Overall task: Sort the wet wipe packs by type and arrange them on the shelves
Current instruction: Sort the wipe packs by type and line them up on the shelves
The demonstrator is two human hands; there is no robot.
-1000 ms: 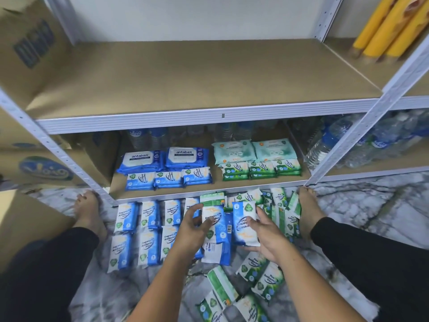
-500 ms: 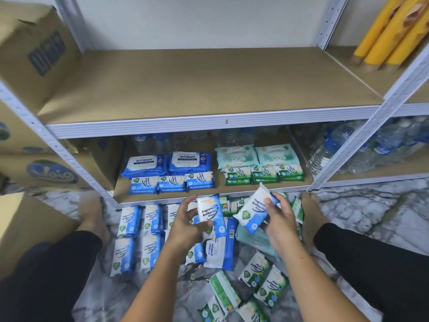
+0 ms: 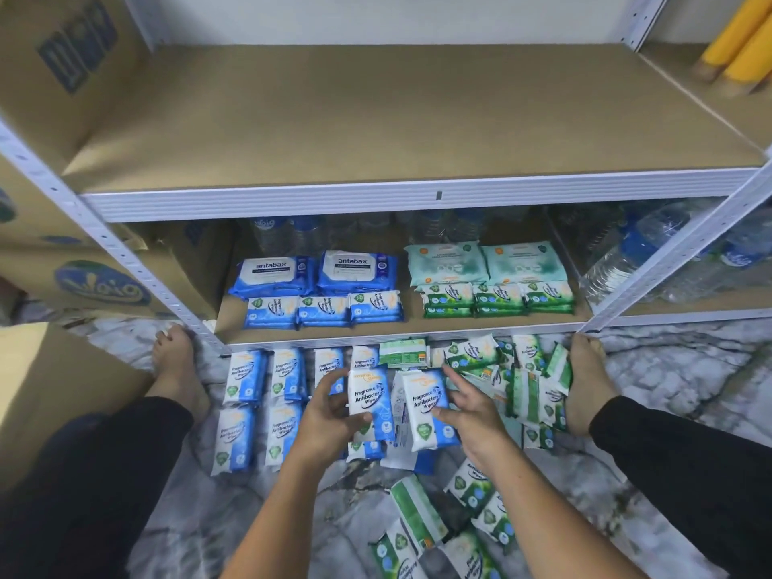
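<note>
The white metal shelving (image 3: 438,194) carries flat brown fibreboard. Its lower shelf (image 3: 401,325) holds soft rectangular wipe packs sorted by colour: blue packs (image 3: 317,271) on the left and green packs (image 3: 484,263) on the right. In front of it, on the marble-patterned floor (image 3: 668,369), glossy blue-and-white packs (image 3: 259,407) lie in neat rows and green-and-white packs (image 3: 530,390) lie in a loose heap.

The left hand (image 3: 330,415) has its grip curled round the left pack (image 3: 369,401), with the thumb across the front. The right hand (image 3: 472,415) pinches the right pack (image 3: 428,407) between thumb and half-spread fingers. Both packs stand upright, side by side above the floor rows. Half a second ago the right pack was tilted and higher, near the shelf edge.
</note>
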